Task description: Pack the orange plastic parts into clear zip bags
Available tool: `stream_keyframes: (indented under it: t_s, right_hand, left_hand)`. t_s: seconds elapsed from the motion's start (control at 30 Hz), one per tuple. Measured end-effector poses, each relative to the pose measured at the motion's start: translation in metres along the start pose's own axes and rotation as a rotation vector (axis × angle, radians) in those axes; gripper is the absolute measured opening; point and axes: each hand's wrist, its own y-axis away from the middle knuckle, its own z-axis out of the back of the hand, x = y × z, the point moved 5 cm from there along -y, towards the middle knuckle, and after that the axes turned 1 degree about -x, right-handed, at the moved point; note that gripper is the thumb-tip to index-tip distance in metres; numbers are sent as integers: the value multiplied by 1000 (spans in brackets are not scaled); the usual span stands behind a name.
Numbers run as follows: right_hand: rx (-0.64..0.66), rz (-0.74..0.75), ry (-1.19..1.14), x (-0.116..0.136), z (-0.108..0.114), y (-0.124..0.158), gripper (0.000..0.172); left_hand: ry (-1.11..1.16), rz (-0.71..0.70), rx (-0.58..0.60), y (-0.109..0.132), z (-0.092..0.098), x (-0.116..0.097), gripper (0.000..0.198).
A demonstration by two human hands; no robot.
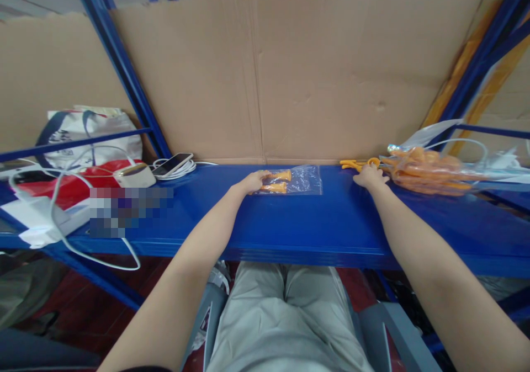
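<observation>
My left hand (pixel 253 182) is closed on the left end of a clear plastic bag (pixel 306 180) that lies flat on the blue shelf. Two orange flared handles (pixel 278 181) show inside the bag, their left ends under my fingers. Farther right, my right hand (pixel 371 176) reaches to the back of the shelf, its fingers around an orange looped piece (pixel 374 162). Thin orange prongs (pixel 349 164) stick out to its left. Just right of this hand sits a larger clear bag full of orange pieces (pixel 430 170); their exact kind is hard to make out.
A cardboard sheet (pixel 310 74) stands behind the blue shelf (pixel 290 226). At left are a phone (pixel 174 164) on a coiled white cable, a beige device (pixel 134 175), a red bag (pixel 74 187) and a white tote (pixel 93 134). Blue uprights (pixel 124 68) frame the shelf.
</observation>
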Motion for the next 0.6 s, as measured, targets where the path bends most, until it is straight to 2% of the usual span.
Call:
stream_keyframes:
  t_s: [0.1,0.2,0.33,0.43,0.53,0.6]
  right_hand:
    - [79,-153,28,-1,1,5,57]
    - [69,-161,39,6,7,11,58]
    - [-6,-126,50,18,21,14,49]
    - [11,-45,-36,30,29,15,36]
    - [7,68,-120,41,31,15,39]
    - [-33,111,-83,42,28,12,36]
  left_hand:
    - [-65,-7,40,-2,2,7,55]
    - [-123,-10,66,-3,2,10,62]
    - [-130,-7,60,-3,3,10,65]
    - [-124,5,67,-3,3,11,68]
    - [-116,14,75,-4,3,13,70]
    - [-118,11,74,-5,2,15,71]
